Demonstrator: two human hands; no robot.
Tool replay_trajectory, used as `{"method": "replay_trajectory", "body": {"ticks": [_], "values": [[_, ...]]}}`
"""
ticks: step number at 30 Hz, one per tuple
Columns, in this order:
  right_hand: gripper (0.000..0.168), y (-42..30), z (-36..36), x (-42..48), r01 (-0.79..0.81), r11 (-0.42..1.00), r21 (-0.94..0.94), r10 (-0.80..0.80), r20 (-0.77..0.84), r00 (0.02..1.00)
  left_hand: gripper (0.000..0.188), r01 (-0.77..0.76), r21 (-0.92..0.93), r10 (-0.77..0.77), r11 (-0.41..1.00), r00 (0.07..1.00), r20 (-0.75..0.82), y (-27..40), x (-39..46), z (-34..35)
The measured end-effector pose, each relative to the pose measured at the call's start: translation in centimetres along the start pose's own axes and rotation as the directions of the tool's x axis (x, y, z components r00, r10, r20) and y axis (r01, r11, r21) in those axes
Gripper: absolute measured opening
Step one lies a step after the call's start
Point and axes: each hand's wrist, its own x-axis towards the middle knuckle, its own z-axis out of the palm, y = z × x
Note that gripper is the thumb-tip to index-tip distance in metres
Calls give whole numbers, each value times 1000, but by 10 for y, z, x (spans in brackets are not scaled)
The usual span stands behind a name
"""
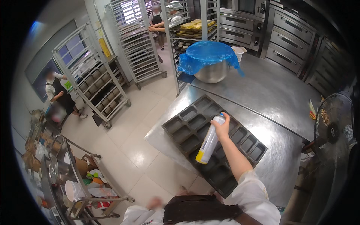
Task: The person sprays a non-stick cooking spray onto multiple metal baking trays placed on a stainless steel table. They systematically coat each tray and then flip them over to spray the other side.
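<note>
My right hand [221, 128] grips a white aerosol spray can [210, 142] with a yellow base and a blue nozzle. The can is tilted over a dark metal baking pan [194, 123], its nozzle end pointing away from me. Rows of rectangular moulds fill the pan, and my forearm and the can hide some of them. The pan lies on a stainless steel worktable [277, 174], with its near corner reaching past the table's edge. Low by my apron, what seems to be my left hand [156, 203] is blurred, so its fingers cannot be made out.
A steel mixing bowl [212, 73] covered with blue plastic [208, 52] stands at the table's far end. A fan [333, 132] is at right. Wheeled racks [140, 47], a loaded cart [81, 180], deck ovens [291, 39] and several people [59, 90] surround the area.
</note>
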Motion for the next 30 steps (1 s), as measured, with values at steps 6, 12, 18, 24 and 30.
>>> {"method": "replay_trajectory", "body": {"ticks": [6,12,18,24,30], "values": [[66,-2,11,-24,5,1000,-22,-7,-72,997,37,437,-416,-503,798,862,-59,58,15,-52],[67,-2,-9,-29,-13,1000,-27,7,-193,981,31,488,-318,-531,813,845,-61,104,0,-70],[66,3,-7,-70,-11,999,-42,8,-77,997,30,512,-188,-526,838,850,-28,115,4,-73],[66,1,-36,-58,-29,998,57,41,-212,976,31,476,-275,-496,835,869,0,104,23,-71],[66,2,-57,-75,-112,993,-41,103,-181,978,30,481,-209,-490,852,872,10,100,32,-63]]}}
